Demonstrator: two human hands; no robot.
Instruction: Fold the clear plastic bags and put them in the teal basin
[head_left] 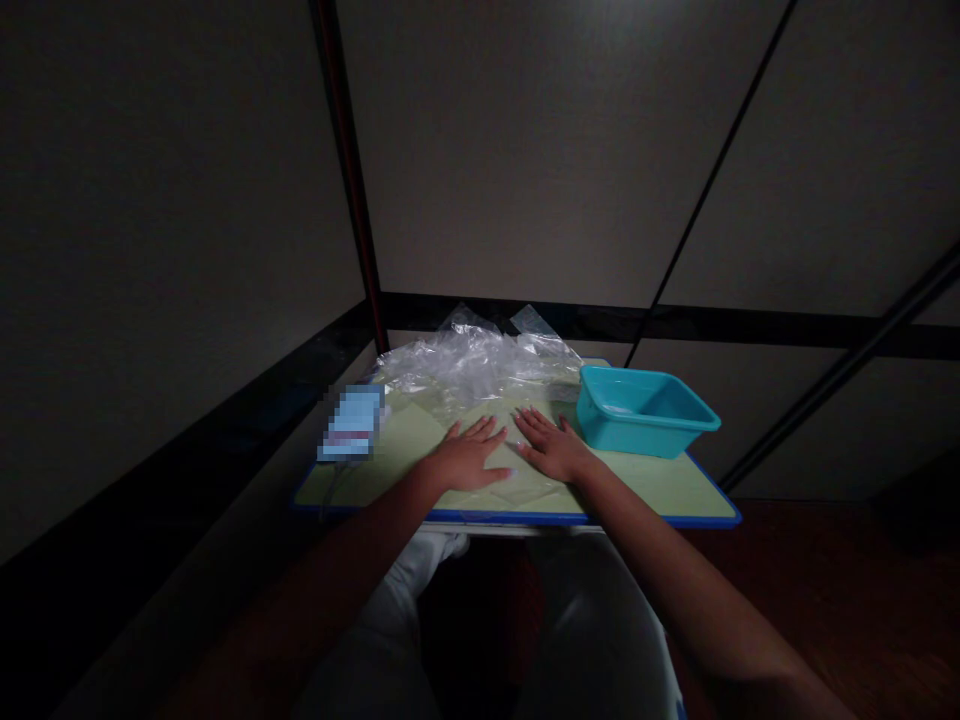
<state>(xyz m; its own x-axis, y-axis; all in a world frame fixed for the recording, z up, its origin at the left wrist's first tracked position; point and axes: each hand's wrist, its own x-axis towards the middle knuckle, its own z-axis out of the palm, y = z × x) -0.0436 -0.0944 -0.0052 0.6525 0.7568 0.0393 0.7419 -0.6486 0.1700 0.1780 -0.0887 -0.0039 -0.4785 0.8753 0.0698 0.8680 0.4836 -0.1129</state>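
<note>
My left hand lies flat with its fingers spread, near the middle of a small pale yellow-green table. Beside it, my right hand is also flat, palm down, fingers apart. A thin clear plastic sheet or bag seems to lie under both hands; its outline is hard to make out. Behind the hands, a crumpled heap of clear plastic bags covers the back of the table. Close to my right hand stands a turquoise plastic basin; little of its inside shows.
At the table's left edge is a phone-like lit screen, blurred out, with a pale cable below it. The table has a blue rim. Panelled walls stand close behind and to the left. My legs are under the front edge.
</note>
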